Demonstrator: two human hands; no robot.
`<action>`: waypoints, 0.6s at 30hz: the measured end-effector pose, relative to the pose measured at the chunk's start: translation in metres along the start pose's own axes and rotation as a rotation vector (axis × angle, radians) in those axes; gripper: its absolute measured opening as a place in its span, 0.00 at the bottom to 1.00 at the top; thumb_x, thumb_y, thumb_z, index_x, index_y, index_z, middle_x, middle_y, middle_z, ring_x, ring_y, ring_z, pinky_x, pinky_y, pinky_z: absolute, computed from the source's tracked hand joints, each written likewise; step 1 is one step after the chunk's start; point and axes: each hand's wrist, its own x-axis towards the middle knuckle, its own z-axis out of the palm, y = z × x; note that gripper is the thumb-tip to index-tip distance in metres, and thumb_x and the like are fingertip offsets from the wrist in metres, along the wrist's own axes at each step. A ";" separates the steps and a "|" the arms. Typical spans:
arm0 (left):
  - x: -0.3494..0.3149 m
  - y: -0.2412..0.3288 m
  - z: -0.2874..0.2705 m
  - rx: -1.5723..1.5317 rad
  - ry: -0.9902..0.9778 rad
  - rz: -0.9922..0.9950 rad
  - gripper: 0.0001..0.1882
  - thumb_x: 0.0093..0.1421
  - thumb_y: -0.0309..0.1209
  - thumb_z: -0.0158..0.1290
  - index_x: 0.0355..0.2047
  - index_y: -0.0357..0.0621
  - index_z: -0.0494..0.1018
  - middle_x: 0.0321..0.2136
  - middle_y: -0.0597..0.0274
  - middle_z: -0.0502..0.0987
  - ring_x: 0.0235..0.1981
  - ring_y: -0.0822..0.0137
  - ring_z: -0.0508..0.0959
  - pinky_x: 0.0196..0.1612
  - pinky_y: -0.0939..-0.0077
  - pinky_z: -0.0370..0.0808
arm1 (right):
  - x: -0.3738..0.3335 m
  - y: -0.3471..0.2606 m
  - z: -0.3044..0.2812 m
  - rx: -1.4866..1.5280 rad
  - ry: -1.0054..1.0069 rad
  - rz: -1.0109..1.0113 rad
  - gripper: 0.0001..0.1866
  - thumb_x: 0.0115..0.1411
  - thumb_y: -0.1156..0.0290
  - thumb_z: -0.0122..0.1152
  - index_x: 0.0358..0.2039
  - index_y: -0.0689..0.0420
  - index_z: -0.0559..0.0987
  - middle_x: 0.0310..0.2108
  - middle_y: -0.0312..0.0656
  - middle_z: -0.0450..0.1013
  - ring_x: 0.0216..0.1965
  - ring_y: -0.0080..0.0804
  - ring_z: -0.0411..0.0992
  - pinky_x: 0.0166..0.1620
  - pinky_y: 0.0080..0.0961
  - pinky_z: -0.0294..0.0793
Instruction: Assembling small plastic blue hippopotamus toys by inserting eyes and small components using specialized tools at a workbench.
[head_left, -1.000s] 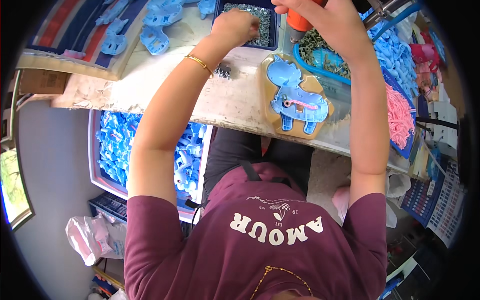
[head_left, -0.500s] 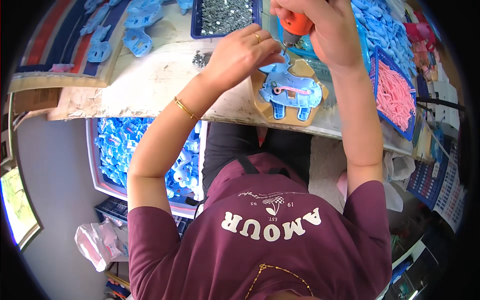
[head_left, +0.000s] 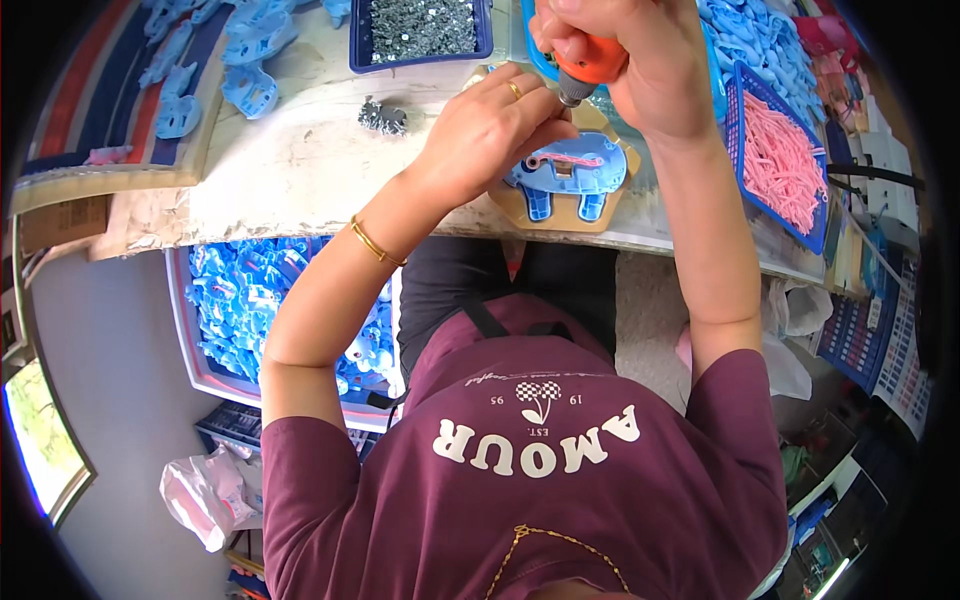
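Observation:
My right hand [head_left: 655, 75] is wrapped round an orange power screwdriver [head_left: 598, 62], its chuck pointing down at the far side of a blue plastic toy half-shell [head_left: 600, 178]. The shell is animal-shaped, lies hollow side up with two legs toward me, and holds a pink strip [head_left: 575, 160]. Under it sits a tan hexagonal fixture [head_left: 566, 213]. Fingers of my left hand [head_left: 490, 125] are bent together beside the screwdriver's tip, over the shell's upper left part. They hide the bit's end and whatever they may pinch.
A dark blue tray of screws [head_left: 420, 30] stands at the back, with a small pile of screws [head_left: 382, 116] nearer. Pink strips fill a blue basket [head_left: 778, 160] at right. Blue shells lie at the far left and far right; a bin [head_left: 185, 345] below the table holds more.
The screwdriver and my left hand have come nearer to me over the shell. My left fingers now cover more of its upper part. The view has shifted slightly.

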 end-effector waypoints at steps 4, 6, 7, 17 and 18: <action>0.001 0.003 0.000 0.054 0.002 0.042 0.09 0.55 0.33 0.64 0.30 0.44 0.75 0.30 0.63 0.77 0.37 0.57 0.76 0.39 0.65 0.76 | -0.003 -0.009 0.002 -0.031 0.037 0.054 0.18 0.54 0.77 0.58 0.46 0.69 0.72 0.23 0.37 0.71 0.21 0.19 0.68 0.27 0.17 0.67; 0.002 0.004 0.000 0.056 0.007 0.047 0.09 0.55 0.33 0.64 0.30 0.44 0.75 0.30 0.63 0.77 0.37 0.57 0.76 0.39 0.66 0.76 | -0.005 -0.009 0.002 -0.035 0.039 0.010 0.18 0.53 0.78 0.58 0.45 0.69 0.72 0.22 0.37 0.71 0.20 0.18 0.67 0.24 0.17 0.65; 0.003 0.005 0.000 0.057 0.000 0.043 0.09 0.55 0.33 0.64 0.31 0.45 0.75 0.30 0.63 0.77 0.37 0.57 0.76 0.39 0.66 0.76 | -0.006 -0.010 0.001 -0.038 0.043 0.011 0.18 0.53 0.78 0.58 0.45 0.69 0.72 0.22 0.37 0.71 0.20 0.18 0.67 0.24 0.17 0.65; 0.000 0.006 0.001 0.011 -0.002 0.040 0.09 0.56 0.33 0.64 0.31 0.45 0.76 0.29 0.62 0.77 0.35 0.57 0.75 0.38 0.65 0.75 | -0.010 -0.011 0.002 0.015 0.091 0.059 0.18 0.52 0.78 0.57 0.45 0.68 0.72 0.22 0.37 0.71 0.17 0.18 0.65 0.21 0.15 0.62; -0.001 0.007 0.001 0.010 -0.002 0.039 0.09 0.56 0.33 0.64 0.31 0.45 0.76 0.29 0.62 0.77 0.35 0.57 0.75 0.38 0.65 0.75 | -0.010 -0.010 0.002 0.029 0.094 0.060 0.18 0.52 0.78 0.58 0.45 0.68 0.72 0.23 0.37 0.71 0.17 0.18 0.65 0.21 0.14 0.62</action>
